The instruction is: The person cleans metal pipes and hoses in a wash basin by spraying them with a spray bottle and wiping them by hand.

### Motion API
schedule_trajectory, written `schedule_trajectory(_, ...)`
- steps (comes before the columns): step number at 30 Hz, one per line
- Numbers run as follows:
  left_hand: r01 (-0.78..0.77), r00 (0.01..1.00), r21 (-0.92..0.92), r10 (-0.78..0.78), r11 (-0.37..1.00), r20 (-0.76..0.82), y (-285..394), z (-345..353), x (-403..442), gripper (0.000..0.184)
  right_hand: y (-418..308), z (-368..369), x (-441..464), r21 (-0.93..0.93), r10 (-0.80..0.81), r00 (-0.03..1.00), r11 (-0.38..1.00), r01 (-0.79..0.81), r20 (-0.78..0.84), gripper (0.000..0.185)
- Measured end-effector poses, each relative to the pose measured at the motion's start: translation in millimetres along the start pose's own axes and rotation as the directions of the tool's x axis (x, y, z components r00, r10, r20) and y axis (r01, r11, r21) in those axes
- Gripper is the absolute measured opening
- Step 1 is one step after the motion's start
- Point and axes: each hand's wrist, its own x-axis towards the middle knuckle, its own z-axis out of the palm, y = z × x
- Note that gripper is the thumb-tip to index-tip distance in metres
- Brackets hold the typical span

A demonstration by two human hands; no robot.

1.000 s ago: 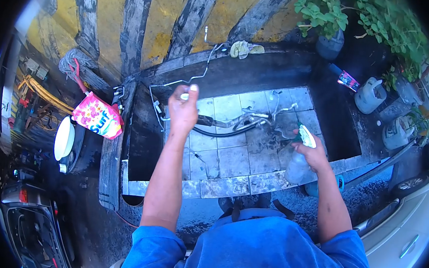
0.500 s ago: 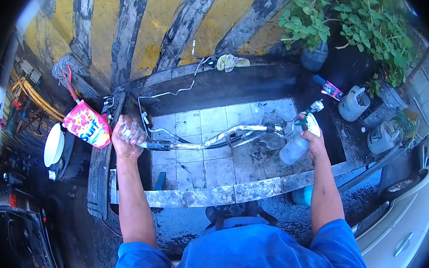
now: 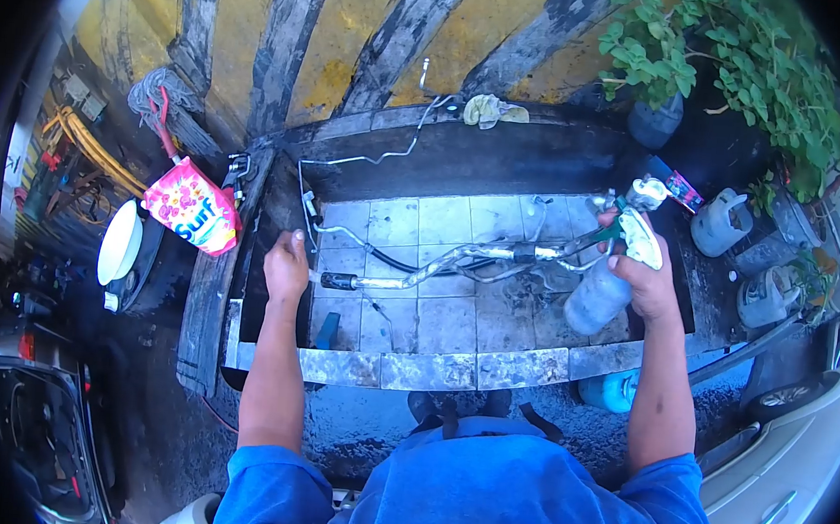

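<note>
My left hand (image 3: 286, 270) is closed at the left end of a bent silver metal pipe (image 3: 459, 257) with black sleeves; its fingers mostly hide what they grip. My right hand (image 3: 648, 278) is wrapped round a cloudy spray bottle (image 3: 597, 302) with a green and white trigger head. The pipe's right end, with a metal fitting (image 3: 647, 192), passes close to that hand; whether its fingers also hold the pipe I cannot tell. Below lies a tiled basin (image 3: 435, 326), where a thin dark hose and a small green block (image 3: 327, 331) show.
A pink Surf detergent bag (image 3: 193, 207) stands on the left ledge beside a white bowl (image 3: 120, 243). A thin metal tube (image 3: 369, 158) and a cloth (image 3: 494, 112) rest at the back. Cut-open jugs (image 3: 721, 225) and plants stand right. Cars flank both sides.
The view has shifted, so the scene sits further right. My left hand has turned, its thumb now pointing up. The right hand still holds the spray bottle, and the fitting appears closer.
</note>
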Motion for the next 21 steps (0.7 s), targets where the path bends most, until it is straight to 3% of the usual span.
schedule_trajectory(3,-0.161,0.933,0.217,0.077,0.963,0.351,10.8,-11.5,1.8,0.049,-27.6,2.8,5.0,-0.123,-0.020,0.999,0.992,0.025,0.044,0.064)
schedule_trajectory(5,-0.214,0.831,0.337,-0.010,0.917,0.556,24.4,-15.4,8.5,0.063,-43.9,9.2,10.4,-0.186,-0.033,0.998,0.982,0.043,0.054,0.069)
schedule_trajectory(8,-0.222,0.733,0.357,-0.086,0.907,0.674,44.0,-9.2,12.8,0.070,-61.9,17.2,18.4,-0.264,-0.132,0.983,0.951,0.161,0.125,0.060)
schedule_trajectory(9,-0.175,0.690,0.234,-0.050,0.956,0.722,50.0,-0.2,14.0,0.076,-68.6,22.8,19.7,-0.306,-0.122,0.981,0.938,0.164,0.151,0.058)
schedule_trajectory(10,-0.178,0.713,0.033,0.106,0.983,0.693,66.4,7.3,8.0,0.068,-66.3,30.9,22.9,-0.243,-0.212,0.960,0.936,0.253,0.182,0.056)
schedule_trajectory(11,-0.193,0.734,-0.167,0.255,0.967,0.629,89.8,16.6,0.5,0.062,-71.6,39.4,27.6,-0.338,-0.257,0.934,0.881,0.332,0.248,0.053)
schedule_trajectory(12,-0.245,0.732,-0.417,0.449,0.875,0.512,117.1,25.3,-5.1,0.055,-76.9,48.3,31.5,-0.423,-0.292,0.903,0.809,0.409,0.315,0.049)
schedule_trajectory(14,-0.261,0.743,-0.678,0.591,0.687,0.313,194.1,9.3,-20.8,0.065,-65.1,63.4,36.9,-0.484,-0.317,0.878,0.741,0.465,0.357,0.037)
schedule_trajectory(15,-0.292,0.725,-0.818,0.672,0.496,0.149,220.3,6.3,-29.2,0.070,-60.2,71.6,37.5,-0.501,-0.311,0.880,0.731,0.463,0.360,0.037)
schedule_trajectory(17,-0.183,0.750,-0.962,0.661,0.201,-0.004,271.4,-4.8,-49.9,0.070,-44.5,87.8,38.8,-0.531,-0.302,0.882,0.711,0.461,0.362,0.039)
schedule_trajectory(21,0.193,0.900,-0.981,0.396,0.012,0.182,290.3,36.7,-56.6,0.037,-2.3,95.5,37.0,-0.577,-0.278,0.900,0.694,0.430,0.337,0.051)
